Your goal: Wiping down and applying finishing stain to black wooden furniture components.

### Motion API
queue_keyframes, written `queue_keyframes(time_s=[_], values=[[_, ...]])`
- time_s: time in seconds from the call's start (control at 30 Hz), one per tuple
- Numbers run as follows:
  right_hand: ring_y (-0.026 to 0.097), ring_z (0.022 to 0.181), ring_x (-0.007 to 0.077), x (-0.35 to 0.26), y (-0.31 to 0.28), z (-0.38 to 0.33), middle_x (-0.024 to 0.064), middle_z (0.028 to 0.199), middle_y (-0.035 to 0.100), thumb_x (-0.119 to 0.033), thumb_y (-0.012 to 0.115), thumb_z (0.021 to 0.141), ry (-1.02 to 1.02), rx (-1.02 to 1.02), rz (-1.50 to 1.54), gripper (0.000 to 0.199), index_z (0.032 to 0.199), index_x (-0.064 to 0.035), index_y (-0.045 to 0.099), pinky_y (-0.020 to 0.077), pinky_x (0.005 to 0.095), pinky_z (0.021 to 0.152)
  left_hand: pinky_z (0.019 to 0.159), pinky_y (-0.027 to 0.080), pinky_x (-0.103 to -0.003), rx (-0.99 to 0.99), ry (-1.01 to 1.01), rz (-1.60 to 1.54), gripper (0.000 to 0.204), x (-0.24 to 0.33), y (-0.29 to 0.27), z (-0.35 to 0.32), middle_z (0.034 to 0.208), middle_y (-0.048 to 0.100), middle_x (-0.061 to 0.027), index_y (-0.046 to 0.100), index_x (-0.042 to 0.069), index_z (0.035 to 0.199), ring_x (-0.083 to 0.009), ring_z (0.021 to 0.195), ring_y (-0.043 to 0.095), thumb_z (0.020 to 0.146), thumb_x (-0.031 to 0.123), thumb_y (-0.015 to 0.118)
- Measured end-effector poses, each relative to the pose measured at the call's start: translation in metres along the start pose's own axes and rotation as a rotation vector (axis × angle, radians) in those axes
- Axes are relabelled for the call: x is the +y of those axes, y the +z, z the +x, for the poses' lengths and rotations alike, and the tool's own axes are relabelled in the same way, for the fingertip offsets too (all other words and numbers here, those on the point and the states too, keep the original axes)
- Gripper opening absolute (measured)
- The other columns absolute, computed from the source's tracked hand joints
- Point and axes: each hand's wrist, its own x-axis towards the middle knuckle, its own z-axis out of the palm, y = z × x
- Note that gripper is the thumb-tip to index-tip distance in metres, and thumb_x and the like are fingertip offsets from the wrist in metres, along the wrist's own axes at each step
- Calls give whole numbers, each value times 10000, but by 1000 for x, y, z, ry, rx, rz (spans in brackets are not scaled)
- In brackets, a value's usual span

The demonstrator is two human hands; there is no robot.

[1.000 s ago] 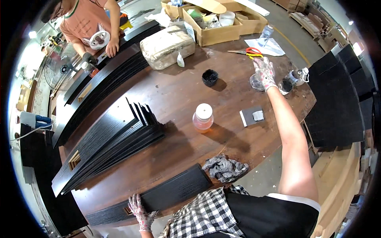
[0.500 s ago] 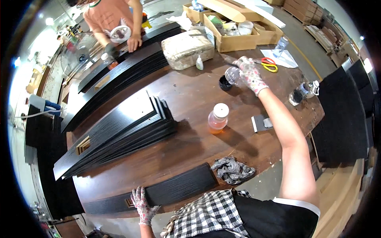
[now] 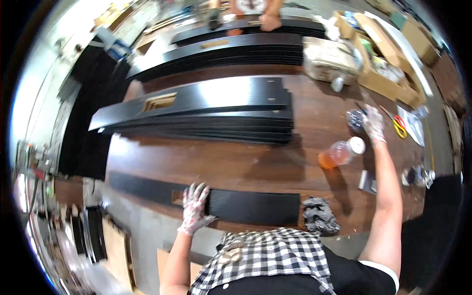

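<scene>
My left hand [image 3: 195, 206], in a white glove with a red pattern, rests with fingers spread on a black wood-grained board [image 3: 250, 207], beside its small rectangular cutout. My right hand [image 3: 373, 124], in a similar glove, is stretched out to the far right. Its fingers are closed on a thin dark tool [image 3: 361, 106], too blurred to name more closely. Just left of that hand is a small clear container [image 3: 354, 120] with something dark in it. Nearer to me stands a clear bottle of orange liquid [image 3: 339, 153] with a white cap.
A crumpled grey rag [image 3: 319, 215] lies at the board's right end. Black boards are stacked [image 3: 216, 118] across the table, with another stack [image 3: 231, 54] behind. Red-and-yellow scissors [image 3: 399, 127], a wrapped bundle [image 3: 329, 59] and a cardboard box [image 3: 388, 81] are rightward. A co-worker's hand [image 3: 270, 21] is at the far side.
The view has swung, so the table sits differently in it. My left hand stays on the board near the cutout; my right hand is still by the clear container.
</scene>
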Motion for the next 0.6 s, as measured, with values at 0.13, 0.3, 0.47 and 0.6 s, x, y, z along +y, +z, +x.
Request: queue_keyframes(time_s=[0.13, 0.3, 0.47, 0.6], values=[[525, 1170, 362, -7, -8, -3, 210, 1290, 524, -338, 654, 838, 50, -64, 124, 627, 1360, -61, 442, 416, 443, 990, 1124, 179, -554, -1, 2, -1, 1086, -4, -6, -9, 1436, 373, -146, 372, 93, 1408, -399, 1370, 264, 460, 341, 841], [461, 1248, 327, 11, -23, -3, 213, 1352, 473, -272, 665, 851, -41, 164, 245, 630, 1366, -9, 414, 356, 421, 1054, 1119, 210, -549, 83, 33, -44, 1015, -10, 7, -5, 1420, 395, -141, 385, 102, 1398, -380, 1363, 290, 514, 340, 823], [492, 1208, 274, -54, -137, -73, 191, 1288, 520, -190, 565, 945, 12, 659, 638, 428, 1314, 6, 470, 410, 377, 1009, 1116, 219, -549, 76, 19, -31, 1000, -11, 7, -9, 1401, 413, -135, 395, 119, 1394, -364, 1352, 310, 517, 347, 817], [570, 1076, 307, -148, -230, -159, 199, 1170, 578, -108, 514, 944, -282, 695, 456, 300, 1223, -2, 544, 483, 378, 894, 1107, 220, -561, 58, 102, -35, 1011, -10, 1, 2, 1382, 428, -135, 402, 124, 1389, -342, 1331, 348, 501, 338, 836]])
